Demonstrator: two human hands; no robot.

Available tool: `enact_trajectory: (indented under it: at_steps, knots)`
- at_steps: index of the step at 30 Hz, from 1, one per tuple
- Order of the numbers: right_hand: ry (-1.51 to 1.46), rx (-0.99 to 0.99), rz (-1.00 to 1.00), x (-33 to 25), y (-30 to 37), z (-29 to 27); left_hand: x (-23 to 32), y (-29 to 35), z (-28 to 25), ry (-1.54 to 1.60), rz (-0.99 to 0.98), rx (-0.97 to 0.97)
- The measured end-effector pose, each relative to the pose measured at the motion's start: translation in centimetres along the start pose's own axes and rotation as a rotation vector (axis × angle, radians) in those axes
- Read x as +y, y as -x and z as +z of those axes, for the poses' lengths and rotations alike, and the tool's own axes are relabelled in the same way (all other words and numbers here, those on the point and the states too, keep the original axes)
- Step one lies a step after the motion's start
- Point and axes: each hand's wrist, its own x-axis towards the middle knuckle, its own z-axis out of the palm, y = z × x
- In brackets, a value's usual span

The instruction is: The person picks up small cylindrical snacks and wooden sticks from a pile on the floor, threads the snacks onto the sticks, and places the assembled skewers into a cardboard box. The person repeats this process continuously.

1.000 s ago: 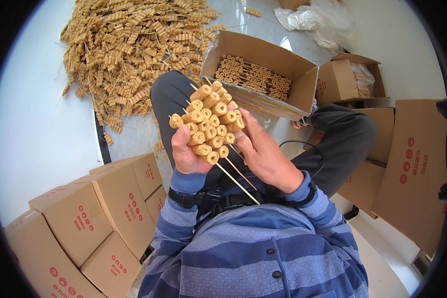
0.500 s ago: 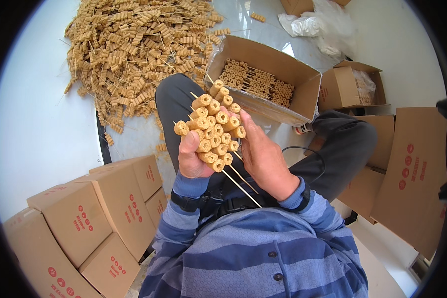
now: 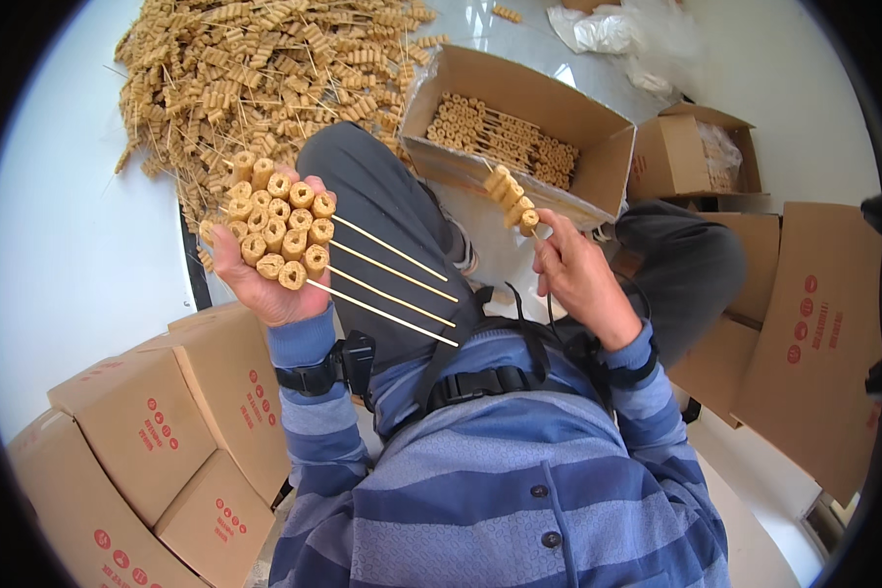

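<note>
Several skewers of hollow, golden-brown rolled pieces (image 3: 276,223) sit bundled in my left hand (image 3: 269,302), their ring-shaped ends facing up. Thin bare sticks stick out from the bundle to the right, over my left thigh. Apart from it, my right hand (image 3: 590,282) grips a single skewer (image 3: 512,198) low down by its stick; its rolls point up and to the left. Beyond that hand stands an open cardboard box (image 3: 539,93) with rows of the same skewers laid inside.
A big heap of loose skewers (image 3: 265,88) covers the floor at the far left. Printed cartons (image 3: 220,382) are stacked at the near left, more cartons (image 3: 804,343) at the right. A smaller open box (image 3: 668,157) and white plastic sheeting (image 3: 622,34) lie at the far right.
My hands have drawn apart from around the bundle. The left has gone left with the bundle; the right has moved right and now holds one skewer by itself.
</note>
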Motion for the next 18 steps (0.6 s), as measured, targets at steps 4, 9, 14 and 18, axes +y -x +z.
enact_trajectory:
  at_steps: [4, 9, 14, 18]
  knots:
    - [0.470, -0.095, 0.022, 5.2, -2.4, 0.5, -0.8, 0.2, -1.1, 0.042, -0.109, -0.101]
    - [0.341, -0.342, 0.478, 12.9, -8.8, 3.4, -1.0, -1.5, -3.8, 0.149, -0.212, -0.188]
    - [0.090, -0.346, 0.713, 20.6, -14.4, 7.3, -2.1, -2.8, -5.8, 0.220, -0.373, -0.161]
    - [-0.050, -0.330, 0.841, 25.2, -15.3, 10.3, -2.7, -3.5, -6.5, 0.222, -0.375, -0.176]
